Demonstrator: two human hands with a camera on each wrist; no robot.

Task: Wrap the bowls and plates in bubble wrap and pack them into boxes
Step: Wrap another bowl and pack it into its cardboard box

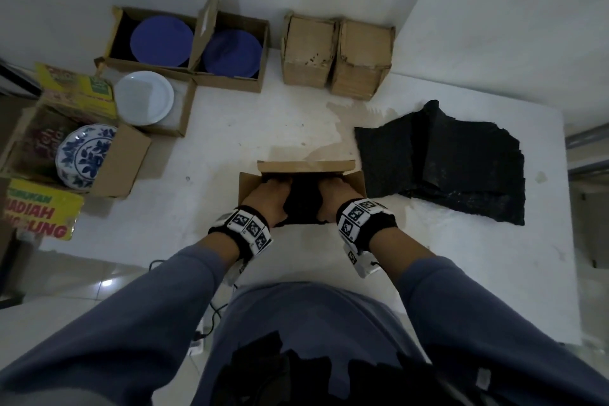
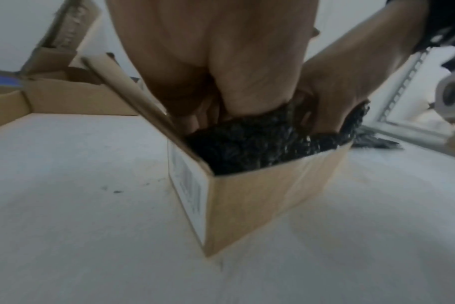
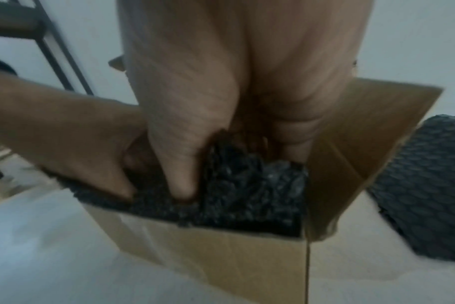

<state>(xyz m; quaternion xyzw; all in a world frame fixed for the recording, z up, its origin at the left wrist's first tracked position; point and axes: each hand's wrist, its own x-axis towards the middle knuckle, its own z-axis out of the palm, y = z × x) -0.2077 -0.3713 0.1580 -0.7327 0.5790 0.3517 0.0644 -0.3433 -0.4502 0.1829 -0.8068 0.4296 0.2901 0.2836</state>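
A small open cardboard box (image 1: pixel 306 167) stands at the middle of the white table. Inside it sits a bundle wrapped in black bubble wrap (image 1: pixel 303 199); what the wrap covers is hidden. My left hand (image 1: pixel 271 194) grips the bundle's left side and my right hand (image 1: pixel 333 195) grips its right side, both reaching down into the box. In the right wrist view the right thumb lies on the bundle (image 3: pixel 247 195) while the fingers go down behind it. The left wrist view has the left fingers (image 2: pixel 195 119) between the bundle (image 2: pixel 247 148) and the box wall (image 2: pixel 260 195).
A stack of black bubble wrap sheets (image 1: pixel 445 161) lies right of the box. At the back left, open boxes hold blue plates (image 1: pixel 161 41), a white plate (image 1: pixel 144 97) and a blue-patterned plate (image 1: pixel 85 155). Two closed cartons (image 1: pixel 336 56) stand at the back.
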